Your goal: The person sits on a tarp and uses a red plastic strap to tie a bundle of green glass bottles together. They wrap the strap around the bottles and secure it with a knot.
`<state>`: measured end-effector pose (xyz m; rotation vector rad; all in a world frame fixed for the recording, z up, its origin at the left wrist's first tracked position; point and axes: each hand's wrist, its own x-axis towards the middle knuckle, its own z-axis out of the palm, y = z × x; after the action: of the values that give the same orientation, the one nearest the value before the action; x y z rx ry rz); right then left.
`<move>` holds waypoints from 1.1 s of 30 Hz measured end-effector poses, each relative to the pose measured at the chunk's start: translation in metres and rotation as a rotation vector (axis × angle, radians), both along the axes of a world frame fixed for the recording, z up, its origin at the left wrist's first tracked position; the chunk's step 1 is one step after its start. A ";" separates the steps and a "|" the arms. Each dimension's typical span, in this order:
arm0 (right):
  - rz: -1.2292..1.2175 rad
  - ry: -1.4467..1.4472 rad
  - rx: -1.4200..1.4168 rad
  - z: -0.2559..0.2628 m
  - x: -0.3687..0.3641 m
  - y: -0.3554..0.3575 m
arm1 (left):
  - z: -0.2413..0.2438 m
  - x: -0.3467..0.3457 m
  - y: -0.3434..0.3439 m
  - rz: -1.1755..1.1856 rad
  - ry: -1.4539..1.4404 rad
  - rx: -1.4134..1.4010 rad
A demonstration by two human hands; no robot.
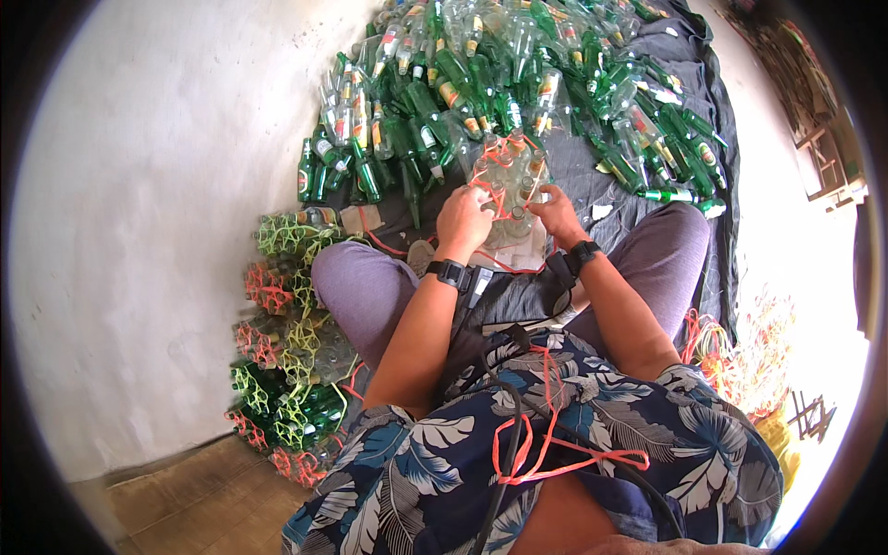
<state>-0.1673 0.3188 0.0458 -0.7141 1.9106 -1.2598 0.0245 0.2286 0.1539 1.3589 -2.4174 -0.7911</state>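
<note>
Several clear glass bottles [517,222] stand upright in a tight cluster between my knees, on a pale flat piece [524,257]. Red plastic twine [497,198] loops around and between their necks. At the left side of the cluster, my left hand [466,218] has its fingers bent on the twine by a bottle neck. My right hand [558,214] pinches the twine at the cluster's right edge, thumb and forefinger together. A length of the same twine trails along the front of the bottles and off to the left.
Loose green and clear bottles [451,90] are heaped ahead on a black cloth [572,159]. Bottle bundles tied with green and red twine [298,340] are stacked at my left, near a white wall [152,208]. A tangle of twine [742,354] lies at my right.
</note>
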 end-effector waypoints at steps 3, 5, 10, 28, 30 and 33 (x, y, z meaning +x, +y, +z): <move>0.059 -0.028 -0.116 -0.008 -0.007 -0.001 | -0.012 0.007 -0.009 0.103 -0.103 0.074; 0.146 -0.082 -0.198 -0.006 -0.012 -0.003 | -0.031 0.010 -0.017 0.109 -0.180 0.329; 0.270 -0.373 0.103 0.041 -0.020 -0.006 | -0.032 -0.002 0.003 0.240 0.047 0.577; 0.087 -0.301 -0.077 0.038 0.043 0.009 | 0.023 0.000 -0.011 -0.020 -0.183 -0.200; 0.097 -0.263 -0.129 0.023 0.042 0.007 | 0.033 -0.003 -0.009 -0.200 -0.159 -0.252; 0.087 -0.196 -0.173 0.013 0.036 0.009 | 0.041 -0.014 -0.005 -0.509 -0.277 -0.197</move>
<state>-0.1311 0.3282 0.0587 -0.7251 1.6115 -1.3982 0.0107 0.2234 0.1951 0.8304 -3.0224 -0.4667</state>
